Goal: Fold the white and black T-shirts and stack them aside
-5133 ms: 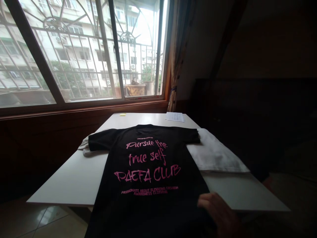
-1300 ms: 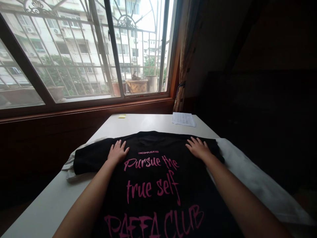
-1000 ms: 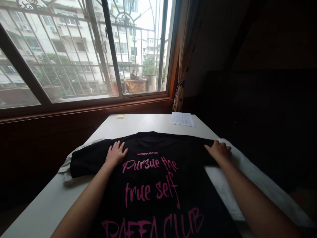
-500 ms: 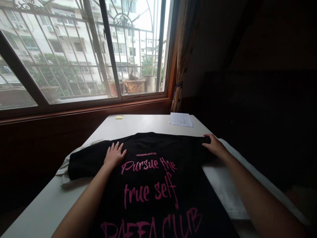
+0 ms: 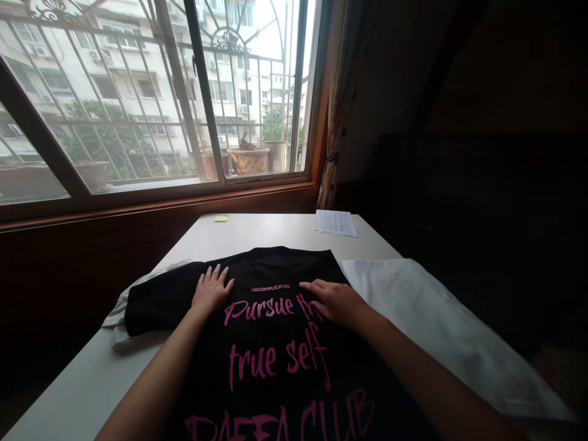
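A black T-shirt point(image 5: 271, 334) with pink lettering lies spread on the white table, its neckline at the far side. My left hand point(image 5: 212, 289) rests flat near the left shoulder, fingers spread. The left sleeve point(image 5: 158, 300) stretches outward beyond it. My right hand point(image 5: 333, 300) is over the upper right chest, curled around the dark fabric of the right sleeve, which is turned inward across the shirt. Black cloth against black hides exactly where the sleeve's edge lies under the fingers.
White cloth point(image 5: 413, 306) lies at the table's right side, and more pale cloth point(image 5: 122, 334) shows under the left sleeve. At the table's far end point(image 5: 266, 229) are a yellow sticky note point(image 5: 221, 218) and papers point(image 5: 336, 223). A barred window point(image 5: 151, 98) stands behind.
My right hand has moved left and inward with the right sleeve, folding it over the shirt and uncovering white cloth. My left hand has stayed in place.
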Demonstrator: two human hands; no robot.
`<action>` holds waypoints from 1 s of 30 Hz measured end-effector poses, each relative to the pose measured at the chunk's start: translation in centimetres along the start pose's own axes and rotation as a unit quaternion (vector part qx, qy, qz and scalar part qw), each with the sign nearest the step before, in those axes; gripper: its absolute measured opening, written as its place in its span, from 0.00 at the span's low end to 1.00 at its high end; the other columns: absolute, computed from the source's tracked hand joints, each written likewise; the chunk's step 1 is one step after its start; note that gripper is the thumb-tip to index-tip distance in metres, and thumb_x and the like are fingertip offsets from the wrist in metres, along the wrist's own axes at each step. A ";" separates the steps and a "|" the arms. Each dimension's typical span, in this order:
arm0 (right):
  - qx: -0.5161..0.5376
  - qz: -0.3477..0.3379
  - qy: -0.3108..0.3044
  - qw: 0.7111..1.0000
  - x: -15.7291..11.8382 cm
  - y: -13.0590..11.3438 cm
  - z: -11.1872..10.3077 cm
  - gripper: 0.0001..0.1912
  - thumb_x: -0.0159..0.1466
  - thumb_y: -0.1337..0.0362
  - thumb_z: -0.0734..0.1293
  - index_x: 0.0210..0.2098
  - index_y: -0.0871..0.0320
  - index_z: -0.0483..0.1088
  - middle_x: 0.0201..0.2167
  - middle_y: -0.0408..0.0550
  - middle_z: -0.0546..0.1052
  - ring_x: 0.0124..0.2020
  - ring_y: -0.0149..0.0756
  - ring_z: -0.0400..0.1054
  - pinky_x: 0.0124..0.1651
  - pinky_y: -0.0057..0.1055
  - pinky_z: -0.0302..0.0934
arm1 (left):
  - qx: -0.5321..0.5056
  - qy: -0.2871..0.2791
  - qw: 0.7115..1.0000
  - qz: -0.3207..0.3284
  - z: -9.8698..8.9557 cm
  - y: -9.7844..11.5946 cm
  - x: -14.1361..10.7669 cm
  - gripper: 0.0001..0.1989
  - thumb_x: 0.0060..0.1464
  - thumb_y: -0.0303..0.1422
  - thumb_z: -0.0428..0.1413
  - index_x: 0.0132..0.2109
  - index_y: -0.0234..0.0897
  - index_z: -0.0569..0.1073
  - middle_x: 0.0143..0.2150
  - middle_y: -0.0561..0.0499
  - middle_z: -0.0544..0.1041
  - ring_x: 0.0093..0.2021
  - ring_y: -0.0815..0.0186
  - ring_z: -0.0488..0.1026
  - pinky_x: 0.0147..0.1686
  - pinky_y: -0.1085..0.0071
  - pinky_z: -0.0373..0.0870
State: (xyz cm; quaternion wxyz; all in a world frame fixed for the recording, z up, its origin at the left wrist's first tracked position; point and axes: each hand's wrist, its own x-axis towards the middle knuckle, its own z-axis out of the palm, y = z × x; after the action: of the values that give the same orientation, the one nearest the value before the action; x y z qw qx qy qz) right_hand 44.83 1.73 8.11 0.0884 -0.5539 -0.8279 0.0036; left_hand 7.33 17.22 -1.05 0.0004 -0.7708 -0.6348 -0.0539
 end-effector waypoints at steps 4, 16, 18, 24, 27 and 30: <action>0.048 -0.002 0.013 0.999 -2.1 1.3 0.9 0.23 0.69 0.58 0.64 0.63 0.48 0.68 0.52 0.48 0.77 0.49 0.43 0.74 0.50 0.38 0.70 | -0.012 0.002 1.000 -0.001 -0.1 0.1 -0.1 0.35 0.67 0.53 0.40 0.74 0.42 0.56 0.77 0.45 0.51 0.76 0.47 0.45 0.71 0.48 0.43; -0.003 -0.076 0.025 0.997 -6.2 4.4 2.3 0.18 0.63 0.68 0.68 0.52 0.52 0.76 0.48 0.50 0.78 0.50 0.46 0.70 0.54 0.46 0.66 | -0.185 0.067 0.978 0.069 -3.3 8.9 0.0 0.22 0.64 0.35 0.49 0.62 0.39 0.71 0.67 0.43 0.68 0.71 0.52 0.56 0.72 0.55 0.47; -0.002 -0.074 0.028 0.997 -5.8 4.2 2.3 0.14 0.64 0.70 0.65 0.46 0.53 0.77 0.44 0.49 0.79 0.46 0.45 0.71 0.50 0.43 0.67 | -0.240 0.051 0.964 0.102 -3.6 12.5 0.1 0.19 0.64 0.37 0.51 0.59 0.42 0.73 0.62 0.44 0.72 0.67 0.53 0.61 0.70 0.57 0.53; 0.166 0.109 0.262 0.944 -6.1 5.3 1.5 0.07 0.68 0.63 0.61 0.42 0.52 0.71 0.39 0.48 0.77 0.42 0.42 0.73 0.46 0.37 0.70 | -0.430 -0.037 0.897 0.098 -3.6 21.2 0.9 0.26 0.62 0.44 0.57 0.62 0.37 0.69 0.61 0.37 0.72 0.63 0.50 0.68 0.64 0.57 0.62; 0.224 0.229 0.341 0.884 -6.6 6.4 1.0 0.08 0.68 0.55 0.61 0.40 0.52 0.68 0.37 0.48 0.76 0.40 0.43 0.73 0.41 0.37 0.71 | -0.527 -0.111 0.841 0.052 -3.5 24.3 1.4 0.37 0.60 0.52 0.57 0.68 0.35 0.59 0.60 0.32 0.72 0.54 0.52 0.76 0.50 0.61 0.74; 0.242 0.283 0.343 0.862 -6.9 7.2 0.8 0.11 0.66 0.52 0.61 0.41 0.52 0.67 0.38 0.49 0.77 0.41 0.45 0.74 0.43 0.38 0.70 | -0.592 -0.192 0.783 0.019 -3.5 26.9 1.4 0.50 0.54 0.55 0.63 0.70 0.34 0.49 0.55 0.30 0.73 0.40 0.57 0.80 0.37 0.63 0.78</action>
State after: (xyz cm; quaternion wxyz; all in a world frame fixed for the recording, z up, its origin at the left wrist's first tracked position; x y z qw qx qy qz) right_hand 53.85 -1.76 5.56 0.4932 -0.6916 -0.5262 0.0387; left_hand 33.58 13.11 4.40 -0.5765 -0.6258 -0.4505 -0.2703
